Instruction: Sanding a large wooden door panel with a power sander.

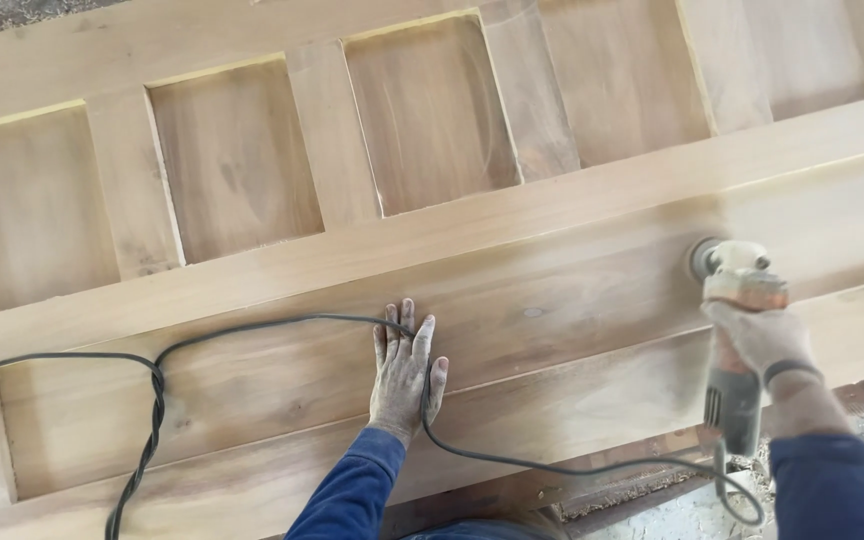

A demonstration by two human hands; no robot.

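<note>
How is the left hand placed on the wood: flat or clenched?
Flat: the left hand lies palm down, fingers spread, on the wooden door.

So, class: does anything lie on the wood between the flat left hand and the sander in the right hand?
Only the cord: it loops round the left hand and trails low toward the sander. The door between them is otherwise bare and dusty.

Only the black cord (pixel 252 328) crosses the open wooden door (pixel 572 290).

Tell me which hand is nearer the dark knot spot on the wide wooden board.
Left. The left hand lies flat on the board just left of the dark knot spot; the right hand grips the dusty grey sander farther right.
</note>
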